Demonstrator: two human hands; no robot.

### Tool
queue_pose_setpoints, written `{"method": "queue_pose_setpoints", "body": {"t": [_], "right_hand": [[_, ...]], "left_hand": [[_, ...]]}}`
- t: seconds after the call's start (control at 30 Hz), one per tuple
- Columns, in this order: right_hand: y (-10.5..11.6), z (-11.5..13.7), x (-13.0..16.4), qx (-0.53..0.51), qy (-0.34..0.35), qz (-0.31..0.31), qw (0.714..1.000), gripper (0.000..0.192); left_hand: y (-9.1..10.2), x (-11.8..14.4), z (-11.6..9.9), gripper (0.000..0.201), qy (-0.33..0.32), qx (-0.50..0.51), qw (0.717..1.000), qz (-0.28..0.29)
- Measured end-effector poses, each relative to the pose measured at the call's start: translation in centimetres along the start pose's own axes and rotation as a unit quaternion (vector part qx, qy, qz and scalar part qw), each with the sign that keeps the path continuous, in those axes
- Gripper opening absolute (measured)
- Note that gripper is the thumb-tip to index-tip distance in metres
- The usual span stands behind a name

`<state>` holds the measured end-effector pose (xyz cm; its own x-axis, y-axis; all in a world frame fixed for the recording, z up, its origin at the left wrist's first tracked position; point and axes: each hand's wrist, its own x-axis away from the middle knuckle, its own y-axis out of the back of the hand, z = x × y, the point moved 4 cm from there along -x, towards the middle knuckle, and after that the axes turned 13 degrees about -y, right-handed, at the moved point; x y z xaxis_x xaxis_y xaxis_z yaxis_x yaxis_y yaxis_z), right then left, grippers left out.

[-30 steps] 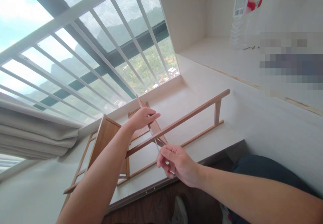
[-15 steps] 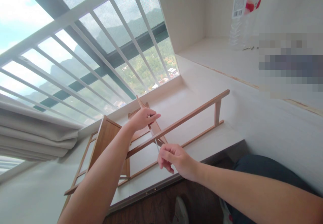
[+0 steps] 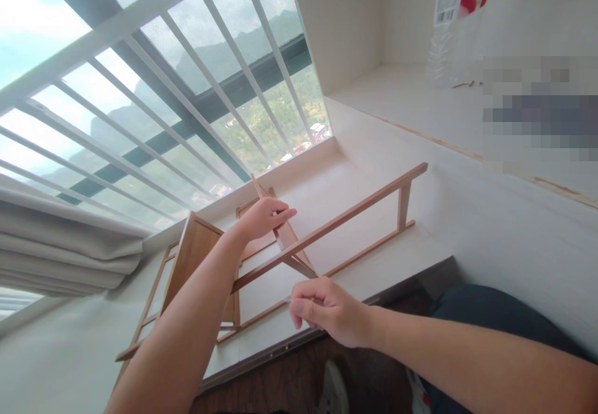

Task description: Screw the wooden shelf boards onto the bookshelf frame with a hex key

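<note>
A wooden frame [image 3: 355,211] with long rails and short cross-pieces rests on the pale window ledge [image 3: 374,271]. My left hand [image 3: 267,218] is closed round a narrow wooden bar [image 3: 257,187] behind the frame's upper rail. Pinched in the fingers of my right hand [image 3: 324,309] is a thin silver rod [image 3: 288,301]; its tip points left and most of it is hidden. That rod is apart from the wood, below the upper rail and in front of the lower one. A brown wooden panel [image 3: 194,249] joins the frame at left, partly behind my left forearm.
White railings [image 3: 243,59] and a window run behind the ledge. A grey curtain [image 3: 70,239] hangs at left. On the raised shelf at right stands a clear plastic bottle [image 3: 446,47] beside several small metal pieces [image 3: 467,83]. Dark floor [image 3: 275,376] lies below the ledge edge.
My right hand has drawn the silver rod down and away from the upper rail, turning its tip from upward to leftward. My left hand stays on the bar.
</note>
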<state>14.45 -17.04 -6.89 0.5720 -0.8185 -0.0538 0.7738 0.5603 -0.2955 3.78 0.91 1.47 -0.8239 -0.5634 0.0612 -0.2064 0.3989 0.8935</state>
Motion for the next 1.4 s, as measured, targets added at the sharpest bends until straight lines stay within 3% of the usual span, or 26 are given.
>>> {"method": "queue_pose_setpoints", "body": {"t": [0.3, 0.53, 0.83, 1.2, 1.4], "right_hand": [[1.4, 1.9, -0.1, 0.163, 0.125, -0.087, 0.975, 0.027], [1.8, 2.2, -0.3, 0.205, 0.149, -0.088, 0.963, 0.023], [1.7, 2.1, -0.4, 0.322, 0.175, -0.086, 0.927, 0.02], [2.0, 1.3, -1.0, 0.37, 0.167, -0.088, 0.91, 0.02], [1.7, 0.1, -1.0, 0.49, 0.087, -0.035, 0.867, 0.027]], "left_hand": [[0.1, -0.1, -0.1, 0.053, -0.009, 0.003, 1.0, -0.002], [0.1, -0.1, 0.1, 0.053, -0.013, 0.002, 1.0, -0.008], [0.1, -0.1, 0.1, 0.053, -0.008, 0.007, 1.0, -0.002], [0.2, 0.1, -0.3, 0.052, -0.003, -0.004, 1.0, 0.019], [0.3, 0.3, -0.7, 0.049, 0.012, 0.002, 0.999, 0.03]]}}
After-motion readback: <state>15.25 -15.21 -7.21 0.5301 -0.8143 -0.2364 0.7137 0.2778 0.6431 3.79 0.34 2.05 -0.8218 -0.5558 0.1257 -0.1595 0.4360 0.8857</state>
